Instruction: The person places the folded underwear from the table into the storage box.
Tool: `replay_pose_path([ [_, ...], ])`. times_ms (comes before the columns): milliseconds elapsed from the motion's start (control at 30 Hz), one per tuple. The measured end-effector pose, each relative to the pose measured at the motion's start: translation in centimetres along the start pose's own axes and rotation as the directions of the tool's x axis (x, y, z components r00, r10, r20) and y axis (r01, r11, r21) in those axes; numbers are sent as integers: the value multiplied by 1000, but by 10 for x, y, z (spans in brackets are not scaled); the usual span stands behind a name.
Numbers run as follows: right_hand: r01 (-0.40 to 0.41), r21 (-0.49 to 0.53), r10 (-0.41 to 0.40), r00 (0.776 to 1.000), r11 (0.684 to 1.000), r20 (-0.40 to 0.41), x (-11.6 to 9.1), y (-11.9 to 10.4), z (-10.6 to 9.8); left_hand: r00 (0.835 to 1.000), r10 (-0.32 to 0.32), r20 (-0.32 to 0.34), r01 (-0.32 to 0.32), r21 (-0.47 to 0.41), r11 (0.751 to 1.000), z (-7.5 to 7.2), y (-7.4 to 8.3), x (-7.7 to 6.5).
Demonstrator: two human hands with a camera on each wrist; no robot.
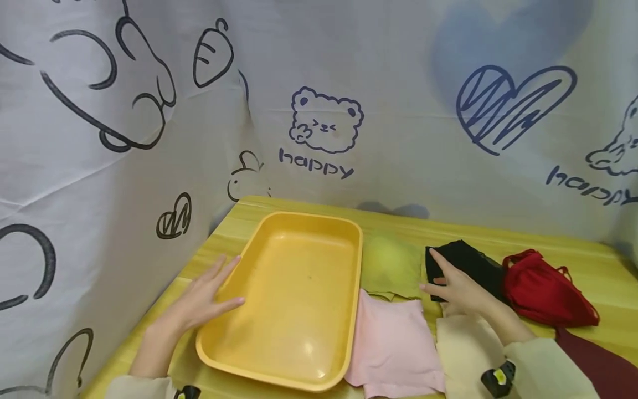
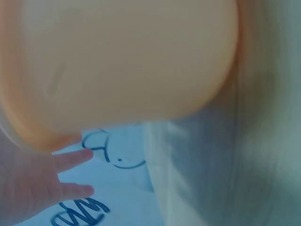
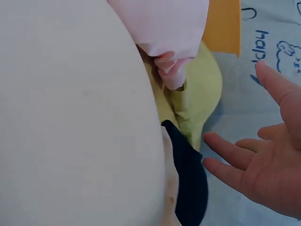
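Observation:
My left hand (image 1: 201, 302) hovers at the left rim of a yellow plastic tray (image 1: 294, 277), its fingers spread. In the left wrist view the tray's underside curve (image 2: 127, 61) fills the top, with fingers (image 2: 73, 190) beside it. My right hand (image 1: 463, 288) is over a folded black garment (image 1: 471, 260), fingers apart and holding nothing. Left of that hand lies a yellow-green padded garment (image 1: 391, 263). A folded pink garment (image 1: 399, 343) is by the tray's right side, and a cream one (image 1: 461, 354) lies partly under my right forearm.
A red garment with thin straps (image 1: 543, 288) lies right of the black one. A dark maroon cloth (image 1: 598, 360) is at the lower right. White fabric with drawings (image 1: 389, 149) hangs behind and left of the yellow wood-grain table (image 1: 244, 213).

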State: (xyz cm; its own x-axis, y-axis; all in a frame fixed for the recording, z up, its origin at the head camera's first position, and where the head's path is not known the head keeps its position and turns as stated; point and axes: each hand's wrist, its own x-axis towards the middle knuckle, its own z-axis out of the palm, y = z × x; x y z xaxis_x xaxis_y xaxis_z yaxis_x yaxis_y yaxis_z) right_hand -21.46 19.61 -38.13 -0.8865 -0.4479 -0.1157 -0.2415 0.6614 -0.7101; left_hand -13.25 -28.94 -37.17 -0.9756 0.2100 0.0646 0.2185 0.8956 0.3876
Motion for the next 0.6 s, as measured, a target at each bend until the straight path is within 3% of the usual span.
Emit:
replay_pose_path([
  [133, -43, 18, 42, 998, 999, 49, 16, 6, 4, 1000, 15, 1, -15, -63, 998, 4, -13, 4],
  [267, -88, 12, 87, 994, 996, 72, 30, 11, 6, 998, 57, 1, -55, -185, 981, 8, -28, 11],
  [433, -133, 59, 129, 989, 989, 71, 39, 15, 6, 993, 122, 6, -112, -359, 926, 14, -41, 23],
  [600, -165, 96, 155, 983, 982, 98, 49, 11, 10, 982, 183, 48, -136, -490, 861, 22, -51, 26],
])
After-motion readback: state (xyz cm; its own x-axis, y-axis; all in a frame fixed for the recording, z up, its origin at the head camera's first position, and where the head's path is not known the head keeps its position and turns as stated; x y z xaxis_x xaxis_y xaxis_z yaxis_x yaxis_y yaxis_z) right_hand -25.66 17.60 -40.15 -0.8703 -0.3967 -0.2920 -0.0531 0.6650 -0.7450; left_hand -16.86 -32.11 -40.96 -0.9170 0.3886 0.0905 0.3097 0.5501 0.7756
